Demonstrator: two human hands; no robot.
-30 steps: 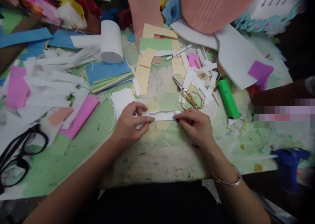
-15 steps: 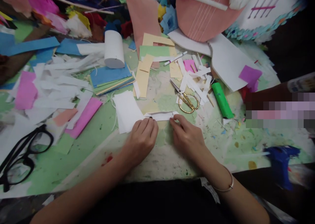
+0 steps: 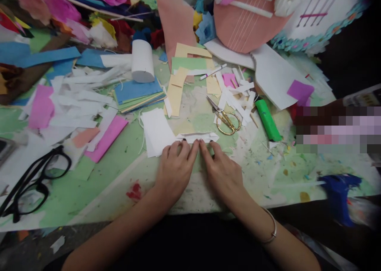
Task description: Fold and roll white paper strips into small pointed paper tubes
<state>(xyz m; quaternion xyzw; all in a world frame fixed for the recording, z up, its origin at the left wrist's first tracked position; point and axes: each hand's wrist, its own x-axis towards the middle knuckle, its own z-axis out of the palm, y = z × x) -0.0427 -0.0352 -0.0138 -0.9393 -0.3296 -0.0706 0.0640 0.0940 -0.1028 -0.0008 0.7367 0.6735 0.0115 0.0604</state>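
Right hand (image 3: 224, 171) has slid in beside left hand (image 3: 177, 169), both with fingers apart, pressing 1 folded strip (image 3: 196, 136) on the counter (image 3: 196, 193), right of white sheets (image 3: 156, 132), near scissors (image 3: 221, 112).

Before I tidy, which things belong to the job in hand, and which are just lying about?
In hand:
folded white paper, touched by left hand and right hand
white sheets beside it, likely

Apparently lying about:
gold-handled scissors
black-framed glasses
blue glue gun
white cylinder
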